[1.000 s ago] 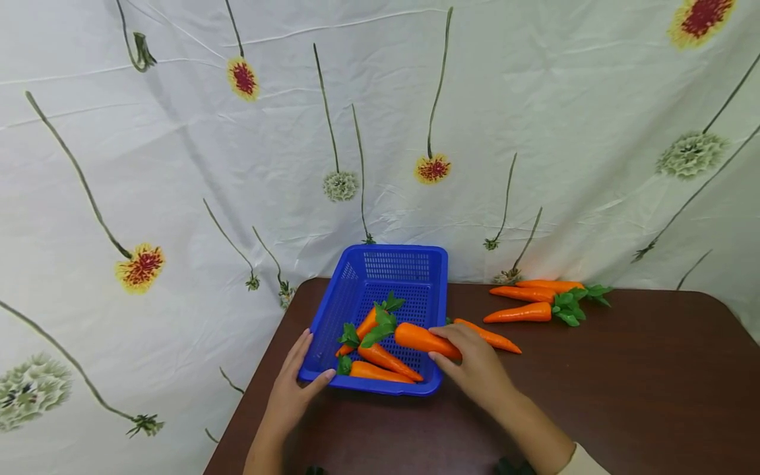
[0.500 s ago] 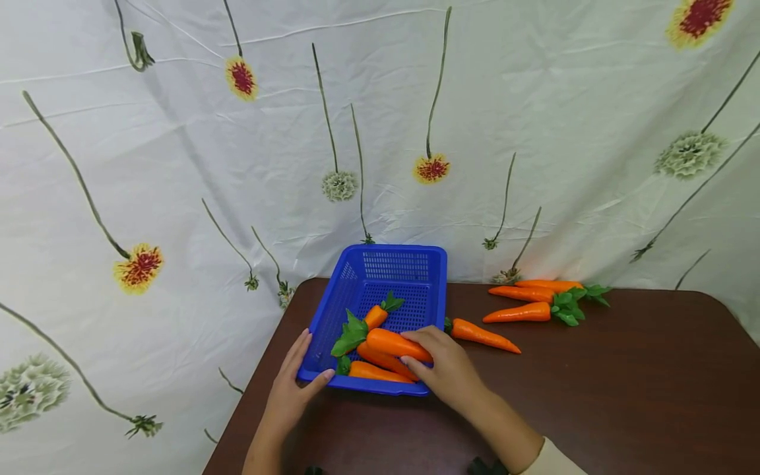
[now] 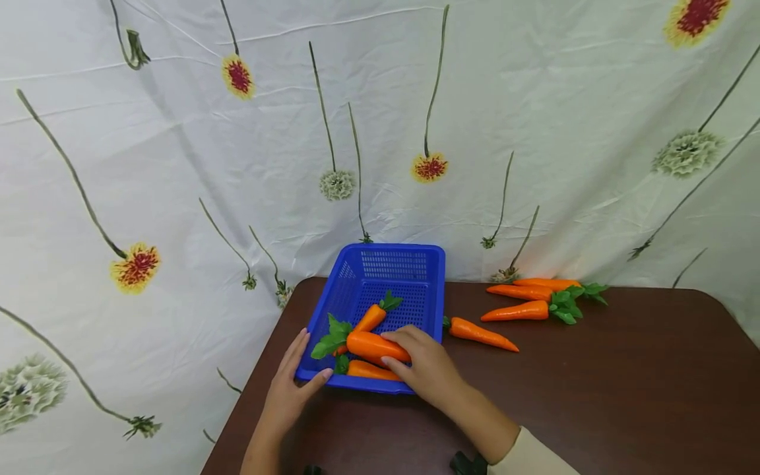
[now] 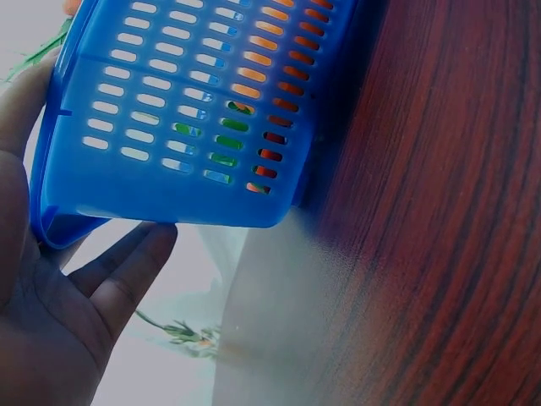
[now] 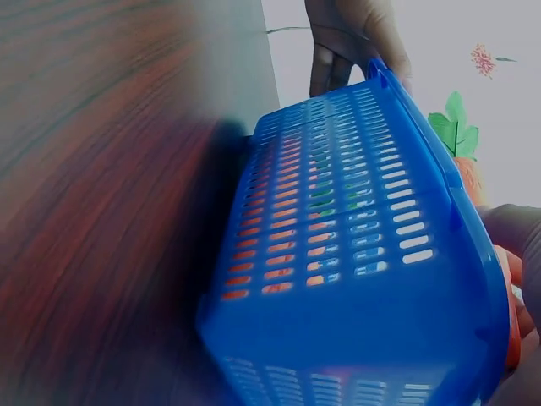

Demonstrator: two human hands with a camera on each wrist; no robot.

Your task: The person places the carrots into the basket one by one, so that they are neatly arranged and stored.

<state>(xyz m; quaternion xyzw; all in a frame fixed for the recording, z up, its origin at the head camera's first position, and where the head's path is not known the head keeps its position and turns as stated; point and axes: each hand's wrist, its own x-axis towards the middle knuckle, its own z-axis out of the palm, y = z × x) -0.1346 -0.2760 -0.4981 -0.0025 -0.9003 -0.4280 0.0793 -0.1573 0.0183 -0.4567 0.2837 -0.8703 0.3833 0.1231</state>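
Note:
A blue slotted plastic basket (image 3: 335, 282) sits on the dark brown table. The left hand (image 3: 287, 394) holds its near left corner, thumb at the front rim and fingers along the left side. Over the basket's near half, the right hand (image 3: 429, 371) pinches the thick end region of an orange carrot (image 3: 373, 345), whose leafy green top points left. Beneath and beside it lie other carrots, one with its top toward the back (image 3: 371, 318) and one along the front wall (image 3: 367, 370). In the right wrist view the held carrot (image 5: 471, 175) shows above the rim.
Right of the basket lies a single carrot (image 3: 482, 334) with its tip pointing right. Several more carrots (image 3: 522, 311) lie farther back on the table (image 3: 617, 382). A white flowered cloth (image 3: 380, 132) hangs behind. Dark objects (image 3: 469, 463) show at the bottom edge.
The right hand has carried its carrot leftward and slightly down into the basket, over the other carrots. The left hand has stayed at the corner.

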